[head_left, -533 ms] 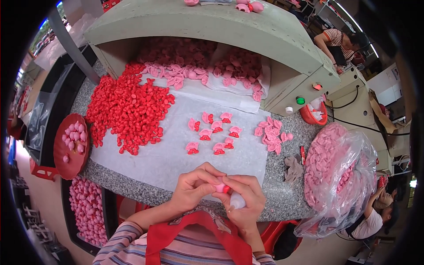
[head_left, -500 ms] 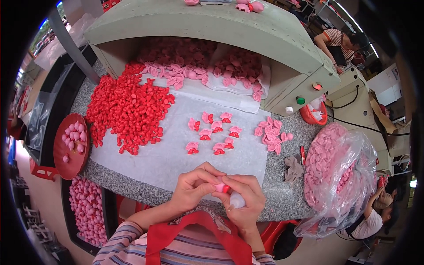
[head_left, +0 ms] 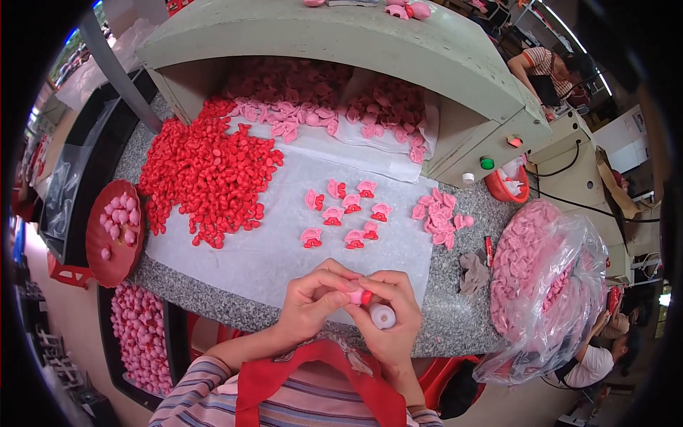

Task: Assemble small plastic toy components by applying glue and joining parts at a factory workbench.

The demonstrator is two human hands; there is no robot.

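Note:
My left hand (head_left: pixel 311 300) pinches a small pink rounded plastic part (head_left: pixel 356 292) above the near edge of the white sheet. My right hand (head_left: pixel 397 307) presses its fingertips on a red piece (head_left: pixel 366 297) joined to the pink part's right side. Tucked in the palm of that same hand is a whitish bottle (head_left: pixel 383 317), its round end showing. Beyond my hands, several pink-and-red pieces (head_left: pixel 332 215) stand in loose rows on the white sheet (head_left: pixel 263 267). Some of the pink part is hidden by my fingers.
A heap of red pieces (head_left: pixel 210 178) lies left, beside a red dish (head_left: pixel 97 245) of pink parts. Loose pink parts (head_left: pixel 440 217) and a clear bag (head_left: pixel 562 306) lie right. A pale metal housing (head_left: pixel 320 35) arches over the back. A black crate (head_left: pixel 171 341) sits lower left.
The bottle in my right hand has turned, so its round end now shows. My fingers have shifted slightly on the pink part and red piece. The whole view has moved a little.

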